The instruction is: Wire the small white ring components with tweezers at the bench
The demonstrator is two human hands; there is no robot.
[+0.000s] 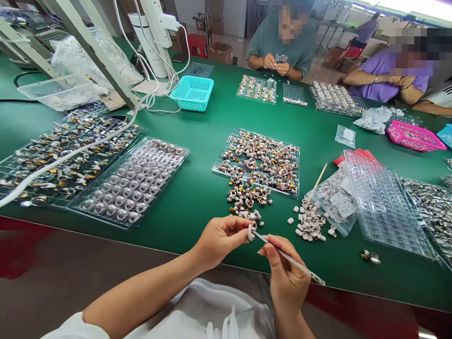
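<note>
My left hand [221,238] pinches a small white shell part [251,232] between thumb and fingers, just above the near edge of the green table [197,141]. My right hand [284,273] grips metal tweezers [287,258], whose tip touches that part. Just beyond lie a loose pile of small wired parts [247,197] and a heap of white shells [310,223]. A clear tray of wired parts [261,160] sits behind them.
Left are two clear trays [132,181] [60,150] under a white cable [70,155]. Stacked empty clear trays [383,202] and a bag with a wooden stick [318,181] lie right. A teal basket [193,92] and pink basket [415,136] stand farther back. Two people work across the table.
</note>
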